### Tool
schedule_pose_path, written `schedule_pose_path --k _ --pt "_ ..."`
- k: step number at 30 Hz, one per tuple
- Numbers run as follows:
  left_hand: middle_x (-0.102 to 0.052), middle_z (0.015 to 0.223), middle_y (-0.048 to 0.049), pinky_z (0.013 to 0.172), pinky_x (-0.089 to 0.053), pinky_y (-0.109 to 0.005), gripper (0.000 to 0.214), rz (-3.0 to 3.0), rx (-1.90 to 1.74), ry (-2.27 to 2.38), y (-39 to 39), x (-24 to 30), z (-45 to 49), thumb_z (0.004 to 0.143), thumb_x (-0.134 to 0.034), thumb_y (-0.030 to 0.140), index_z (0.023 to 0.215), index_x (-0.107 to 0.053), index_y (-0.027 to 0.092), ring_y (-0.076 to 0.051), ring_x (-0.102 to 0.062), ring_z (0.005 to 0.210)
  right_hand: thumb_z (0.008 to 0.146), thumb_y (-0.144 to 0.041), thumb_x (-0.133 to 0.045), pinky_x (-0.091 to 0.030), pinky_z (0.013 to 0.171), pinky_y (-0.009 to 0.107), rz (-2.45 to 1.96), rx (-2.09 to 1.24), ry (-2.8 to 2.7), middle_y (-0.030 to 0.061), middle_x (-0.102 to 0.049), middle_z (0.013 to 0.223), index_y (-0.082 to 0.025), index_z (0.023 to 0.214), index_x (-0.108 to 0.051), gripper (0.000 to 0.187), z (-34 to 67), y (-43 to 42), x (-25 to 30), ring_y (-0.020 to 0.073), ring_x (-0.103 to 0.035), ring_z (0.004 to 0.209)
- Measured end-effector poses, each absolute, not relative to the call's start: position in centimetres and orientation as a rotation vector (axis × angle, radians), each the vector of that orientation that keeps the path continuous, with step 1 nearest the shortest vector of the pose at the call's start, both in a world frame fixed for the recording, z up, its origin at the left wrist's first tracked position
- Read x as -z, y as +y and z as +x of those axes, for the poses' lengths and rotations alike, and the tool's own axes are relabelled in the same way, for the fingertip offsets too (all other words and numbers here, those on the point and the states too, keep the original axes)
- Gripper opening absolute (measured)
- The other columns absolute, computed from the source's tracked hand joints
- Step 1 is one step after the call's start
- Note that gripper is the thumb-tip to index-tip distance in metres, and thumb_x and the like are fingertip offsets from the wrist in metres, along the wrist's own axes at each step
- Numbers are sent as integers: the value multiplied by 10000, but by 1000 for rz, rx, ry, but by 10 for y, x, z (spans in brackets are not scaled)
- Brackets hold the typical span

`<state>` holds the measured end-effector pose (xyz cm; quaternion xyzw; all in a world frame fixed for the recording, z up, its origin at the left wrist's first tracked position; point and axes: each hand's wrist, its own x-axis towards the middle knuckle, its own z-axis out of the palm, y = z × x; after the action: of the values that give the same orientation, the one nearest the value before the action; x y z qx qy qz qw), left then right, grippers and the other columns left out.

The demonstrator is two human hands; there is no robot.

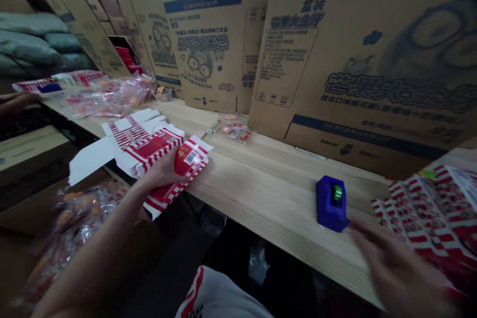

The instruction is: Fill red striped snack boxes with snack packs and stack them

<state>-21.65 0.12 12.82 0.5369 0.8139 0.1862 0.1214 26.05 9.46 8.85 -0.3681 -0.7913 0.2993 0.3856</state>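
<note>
My left hand [166, 168] is closed around a red-and-white striped paper box [191, 157] with a barcode on its upper end, held over the table's front edge. Right behind it lies a stack of flat, unfolded boxes [143, 134] in the same print. A blue tape dispenser [330, 203] with a green roll stands on the table. Close to its cutting end is my right hand [398, 263], smeared by motion. Whether those fingers grip a piece of tape cannot be made out.
Striped boxes [428, 208] stand in rows at the right. Clear snack packets [236, 129] lie by the tall cardboard panels [208, 35], with more packets [108, 94] at the far left. A carton of wrapped snacks [85, 213] sits below left. Another person's hand [18, 104] shows at the left edge.
</note>
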Motion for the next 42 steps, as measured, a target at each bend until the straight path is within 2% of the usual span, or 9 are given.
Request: schedule_pose_path --k 6,8,13,17,20,29,35,39,42 --pt "-537 1329 -152 988 -444 -478 1156 1633 -932 2003 -15 -126 -100 510 -853 404 1466 -239 197 -370 -547 1183 593 -399 -857 -555 900 451 -752 -1831 -1374 124 -687 1164 -220 1164 -618 645 129 41 -62 292 -663 1070" --pt "-479 1395 -163 1028 -421 -471 1122 1633 -1054 1836 -16 -111 -65 541 -846 355 1467 -233 194 -360 -498 1249 609 -391 -852 -514 964 457 -680 -1933 -1308 106 -675 1186 -219 1159 -622 620 113 42 -60 279 -641 1107" --pt "-502 1388 -142 1071 -393 -453 934 1457 -1236 1508 -9 -81 -24 609 -806 244 1419 -341 200 -308 -491 1271 700 -346 -794 -522 927 383 -771 -1812 -1336 52 -720 1052 -203 1048 -671 396 150 43 -53 231 -677 975" --pt "-718 1033 -95 811 -556 -395 546 1060 -1288 1315 4 -65 -23 608 -825 297 1095 -626 153 -269 -687 902 744 -394 -738 -553 712 329 -944 -1654 -1529 33 -733 833 -171 845 -701 248 186 46 -37 217 -679 767" --pt "-733 747 -52 635 -560 -330 322 834 -1334 1265 10 -58 -24 669 -791 393 819 -684 129 -214 -682 654 740 -420 -724 -522 610 292 -1012 -1553 -1611 19 -710 733 -163 766 -695 260 197 54 -32 200 -652 675" --pt "-730 674 -58 588 -564 -333 417 671 -1253 1145 -17 -34 -13 663 -786 483 849 -715 115 -222 -686 583 671 -464 -758 -492 576 273 -993 -1447 -1494 22 -704 703 -173 728 -681 306 197 90 -39 174 -618 608" --pt "-699 1142 -129 809 -558 -354 665 764 -1377 1066 -10 -35 -20 739 -758 390 1325 -525 180 -260 -688 956 666 -473 -776 -502 566 287 -1040 -1744 -1472 35 -709 694 -154 737 -689 338 210 64 -14 176 -626 578" --pt "-695 1154 -145 833 -552 -374 703 727 -1422 998 -5 -22 -22 734 -768 335 1361 -498 169 -266 -686 963 732 -430 -753 -550 713 351 -950 -1947 -1419 55 -733 860 -182 1006 -656 381 221 32 -4 212 -689 744" --pt "-687 1183 -119 863 -544 -361 591 744 -1392 974 -8 -8 -19 741 -765 296 1292 -577 192 -249 -679 982 697 -388 -796 -561 740 340 -1037 -1693 -1281 51 -709 1034 -251 1124 -571 502 224 29 0 191 -695 799"
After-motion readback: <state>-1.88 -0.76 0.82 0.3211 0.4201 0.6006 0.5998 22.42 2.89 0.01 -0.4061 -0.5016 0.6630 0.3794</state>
